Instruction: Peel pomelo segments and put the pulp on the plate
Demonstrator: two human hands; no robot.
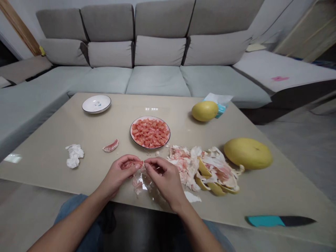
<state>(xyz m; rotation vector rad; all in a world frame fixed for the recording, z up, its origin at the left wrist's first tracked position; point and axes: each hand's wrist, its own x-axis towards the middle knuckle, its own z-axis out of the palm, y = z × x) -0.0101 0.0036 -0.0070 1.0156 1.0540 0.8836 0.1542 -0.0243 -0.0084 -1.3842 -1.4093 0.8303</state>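
My left hand (117, 176) is closed on a piece of pink pomelo flesh (132, 163), held low over the table's front part. My right hand (166, 180) is close beside it, thumb and fingertips pinched at the edge of that piece; what is between them is too small to make out. Just beyond my hands stands a white dark-rimmed plate (132, 140) heaped with peeled pomelo pulp (150, 132). An unpeeled pomelo segment (111, 146) lies to the left of the plate. Right of my hands spreads a pile of membranes and yellow peel (195, 169).
A teal-handled knife (279, 221) lies near the right front edge of the table (60, 131). Two whole pomelos (248, 153) are on the right, the farther one against a tissue pack (221, 110). A white plate (96, 104) and crumpled tissue (75, 155) are left. A sofa (160, 80) stands behind.
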